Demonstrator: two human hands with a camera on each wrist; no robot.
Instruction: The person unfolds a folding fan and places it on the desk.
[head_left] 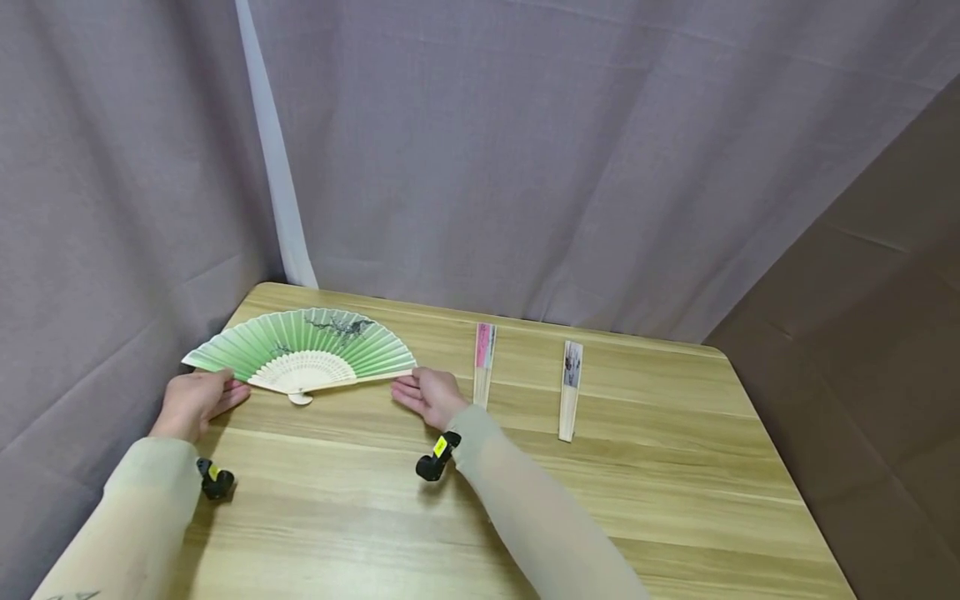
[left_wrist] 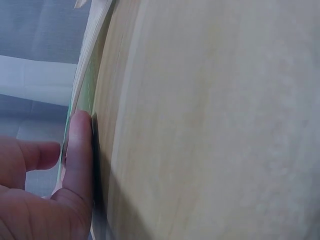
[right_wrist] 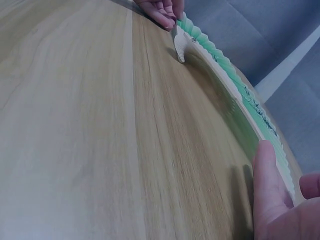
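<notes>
A green folding fan with a dark branch print lies spread wide at the table's left side, its pale ribs meeting at a rounded pivot end nearest the person. My left hand pinches its left outer edge, thumb above and fingers beneath. At the opposite end, my right hand pinches the right outer rib. In the left wrist view, the fan's green underside shows beyond the fingers. From the right wrist, the fan appears edge-on, slightly off the wood along its near side.
Right of my right hand lies a folded fan with a pink and grey top. Another folded fan, grey-patterned, lies further right. Both are on the wooden table. Grey curtains hang behind and to the left.
</notes>
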